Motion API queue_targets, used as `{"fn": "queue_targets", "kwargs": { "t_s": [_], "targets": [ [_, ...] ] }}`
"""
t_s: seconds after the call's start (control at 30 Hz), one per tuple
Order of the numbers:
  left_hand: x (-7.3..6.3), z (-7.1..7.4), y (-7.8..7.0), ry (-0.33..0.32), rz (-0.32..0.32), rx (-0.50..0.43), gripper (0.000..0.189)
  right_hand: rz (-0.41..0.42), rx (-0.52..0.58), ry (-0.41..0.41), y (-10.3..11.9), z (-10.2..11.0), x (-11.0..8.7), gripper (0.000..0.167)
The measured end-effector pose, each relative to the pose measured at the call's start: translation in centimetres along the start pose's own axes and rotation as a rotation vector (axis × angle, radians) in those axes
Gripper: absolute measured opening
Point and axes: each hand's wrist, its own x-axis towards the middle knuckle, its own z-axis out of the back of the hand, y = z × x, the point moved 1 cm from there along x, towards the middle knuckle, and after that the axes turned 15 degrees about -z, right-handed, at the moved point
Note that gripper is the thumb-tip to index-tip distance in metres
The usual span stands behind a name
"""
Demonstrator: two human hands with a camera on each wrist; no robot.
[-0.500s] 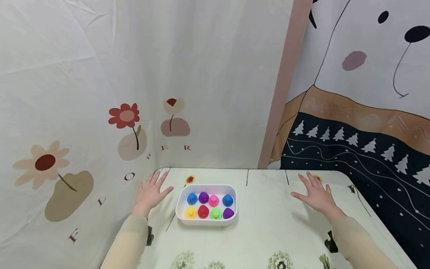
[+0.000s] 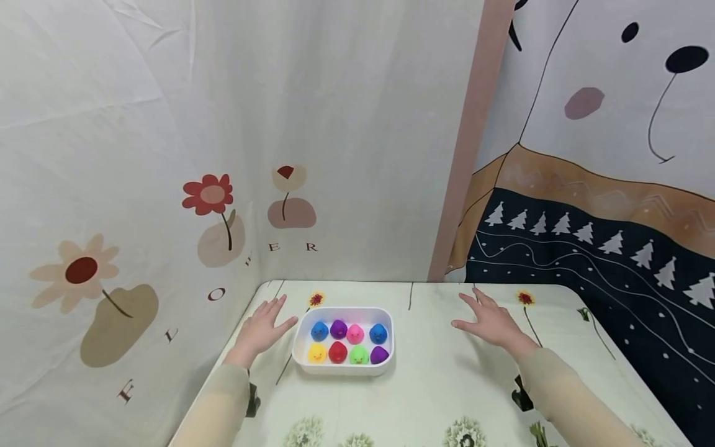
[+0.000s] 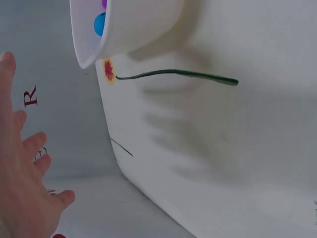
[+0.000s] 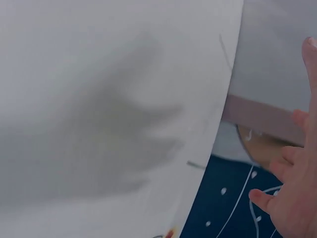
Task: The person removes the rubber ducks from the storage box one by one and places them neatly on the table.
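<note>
A white tray [image 2: 344, 369] sits on the table and holds two rows of small round toys with little faces. The back row has a blue toy [image 2: 319, 331], a purple toy [image 2: 338, 329], a pink toy [image 2: 355, 334] and another blue one. In front lie a yellow toy [image 2: 317, 353], a red toy [image 2: 337, 352], a green toy [image 2: 359, 355] and a second purple one. My left hand [image 2: 260, 334], fingers spread, hovers just left of the tray, holding nothing. My right hand [image 2: 490, 320] hangs over the table well right of the tray, likewise spread and bare.
The table [image 2: 424, 385] wears a pale cloth printed with flowers. A white curtain [image 2: 357, 136] with flower prints rises behind and to the left. At the right hangs a cloth [image 2: 586, 267] with a bear print and dark, tree-patterned part.
My right hand has moved left, closer to the tray. My left hand has shifted slightly right, toward the tray's left end. The tray and toys have stayed put.
</note>
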Motion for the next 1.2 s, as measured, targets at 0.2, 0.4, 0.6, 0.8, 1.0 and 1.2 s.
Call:
{"fn": "queue_targets", "kwargs": {
  "t_s": [0.2, 0.4, 0.6, 0.8, 1.0, 1.2],
  "targets": [
    [-0.4, -1.1, -0.6, 0.026, 0.015, -0.123, 0.083, 0.024, 0.086, 0.087, 2.5, -0.2, 0.6, 0.087],
    [-0.7, -2.4, -0.8, 0.090, 0.076, -0.222, 0.083, 0.064, 0.197, 0.190, 5.5, -0.6, 1.3, 0.074],
    [-0.8, -3.5, -1.6, 0.126, 0.102, -0.278, 0.092, 0.064, 0.263, 0.245, 8.2, -1.6, 2.1, 0.059],
    [-0.8, -4.6, -2.2, 0.137, 0.110, -0.302, 0.098, 0.074, 0.400, 0.326, 10.9, -2.6, 2.5, 0.036],
    [-1.1, -5.5, -2.8, 0.143, 0.134, -0.337, 0.110, 0.146, 0.487, 0.421, 13.4, -4.0, 2.4, 0.030],
    [-1.5, -6.0, -3.4, 0.137, 0.162, -0.421, 0.120, 0.198, 0.494, 0.484, 14.9, -5.9, 2.2, 0.028]
  ]
}}
